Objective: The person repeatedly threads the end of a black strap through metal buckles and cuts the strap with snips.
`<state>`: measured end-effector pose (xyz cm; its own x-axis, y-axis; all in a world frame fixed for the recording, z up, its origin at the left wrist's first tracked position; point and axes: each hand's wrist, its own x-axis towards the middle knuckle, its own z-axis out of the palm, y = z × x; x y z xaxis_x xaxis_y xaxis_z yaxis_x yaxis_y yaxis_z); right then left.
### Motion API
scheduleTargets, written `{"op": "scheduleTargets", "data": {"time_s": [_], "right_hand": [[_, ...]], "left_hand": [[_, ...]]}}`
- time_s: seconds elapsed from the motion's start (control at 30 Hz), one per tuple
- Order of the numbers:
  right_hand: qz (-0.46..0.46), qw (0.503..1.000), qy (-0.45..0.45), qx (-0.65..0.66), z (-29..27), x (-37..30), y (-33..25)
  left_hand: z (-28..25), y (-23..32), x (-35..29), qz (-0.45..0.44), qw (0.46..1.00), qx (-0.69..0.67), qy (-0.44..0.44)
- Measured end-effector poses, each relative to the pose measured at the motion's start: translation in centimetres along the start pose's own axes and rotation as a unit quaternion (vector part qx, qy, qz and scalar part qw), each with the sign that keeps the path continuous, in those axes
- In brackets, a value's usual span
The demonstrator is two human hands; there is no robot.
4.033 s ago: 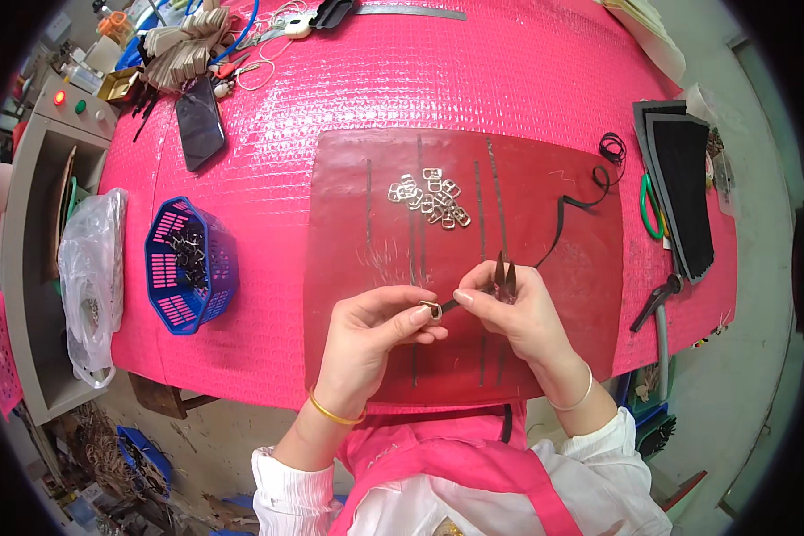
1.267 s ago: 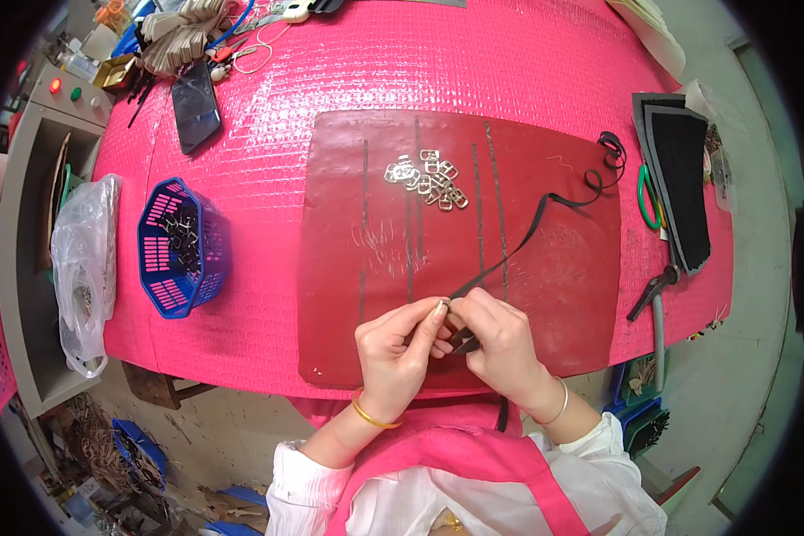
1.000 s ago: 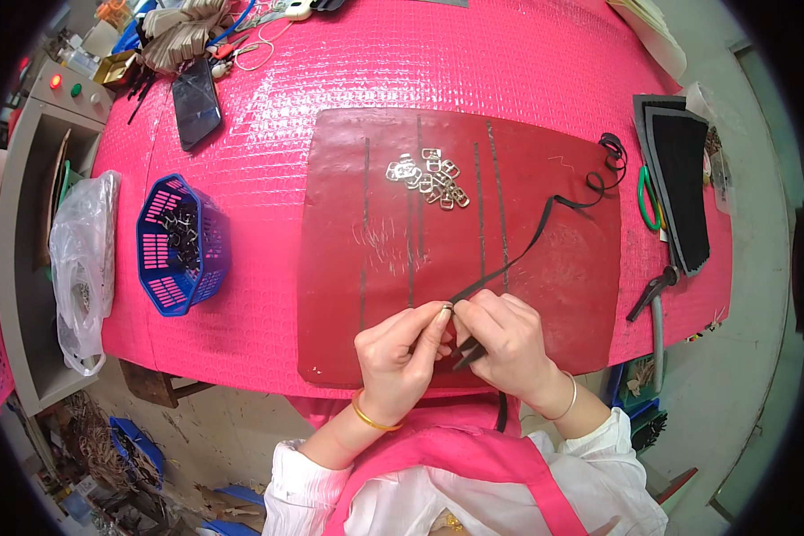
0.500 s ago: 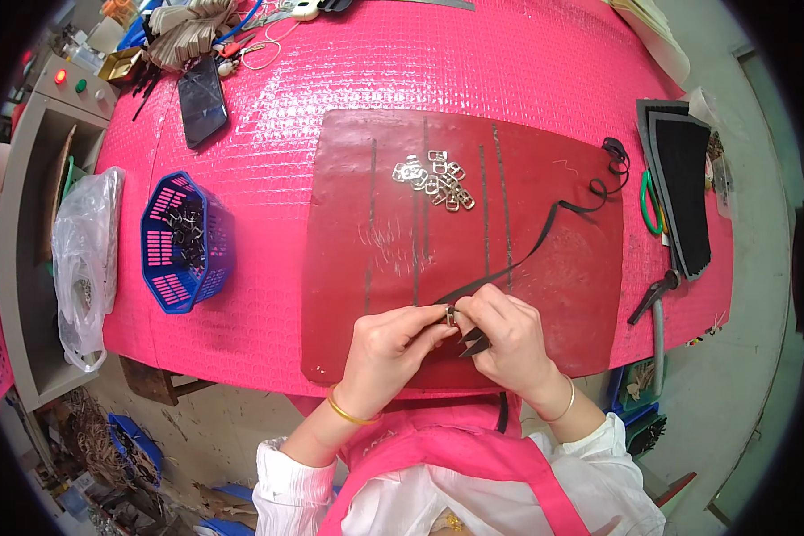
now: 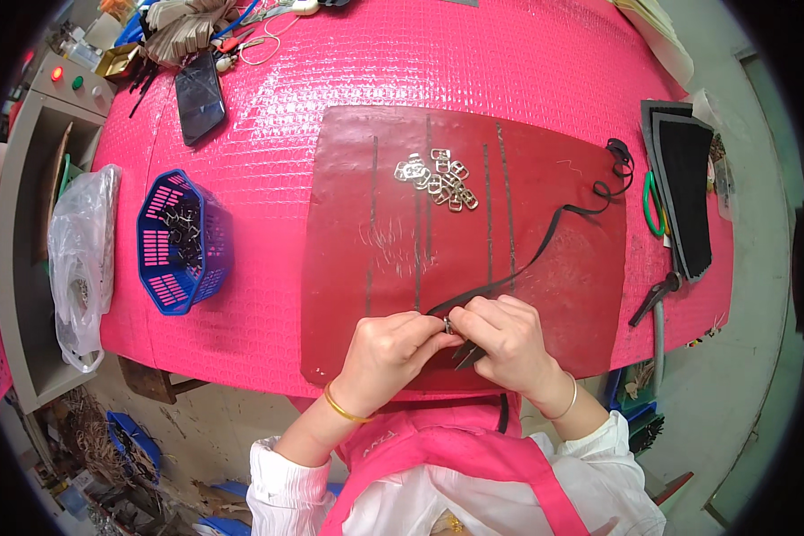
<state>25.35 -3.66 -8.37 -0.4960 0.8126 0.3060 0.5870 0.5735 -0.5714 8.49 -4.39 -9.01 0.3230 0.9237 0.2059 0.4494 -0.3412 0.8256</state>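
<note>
Between the fingertips of my two hands is a small silver buckle (image 5: 448, 325), mostly covered by the fingers. My left hand (image 5: 393, 350) pinches it from the left. On the other side my right hand (image 5: 502, 335) is closed around a narrow black strap (image 5: 545, 254) at the buckle. The strap's short pointed ends stick out below the right fingers, and its long part runs up to the right and ends in curls. Farther up the dark red mat (image 5: 348, 214) lies a loose heap of silver buckles (image 5: 438, 179).
A blue plastic basket (image 5: 207, 259) with small dark pieces stands left of the mat. Nearby are a clear plastic bag (image 5: 85, 259) and a dark phone (image 5: 199, 100). At the right lie black sheets (image 5: 683, 188), green-handled scissors (image 5: 655, 205) and dark pliers (image 5: 657, 297).
My fingers have come closer together over the buckle, covering more of it. The right hand has shifted slightly, and less of the strap's short ends shows below it.
</note>
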Motion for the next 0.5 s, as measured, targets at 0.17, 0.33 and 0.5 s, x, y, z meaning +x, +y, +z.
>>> {"op": "scheduleTargets", "data": {"time_s": [0.17,0.33,0.5], "right_hand": [[-0.008,1.000,-0.004,0.021,-0.25,0.03,0.33],[-0.013,0.999,-0.017,0.033,-0.54,-0.16,0.22],[-0.006,0.999,-0.003,0.041,-0.24,-0.51,0.15]], "left_hand": [[-0.05,0.13,0.24,0.049,0.999,0.013,-0.003],[0.25,0.04,-0.09,0.064,0.998,0.019,0.011],[0.53,-0.23,-0.16,0.099,0.994,0.052,0.011]]}}
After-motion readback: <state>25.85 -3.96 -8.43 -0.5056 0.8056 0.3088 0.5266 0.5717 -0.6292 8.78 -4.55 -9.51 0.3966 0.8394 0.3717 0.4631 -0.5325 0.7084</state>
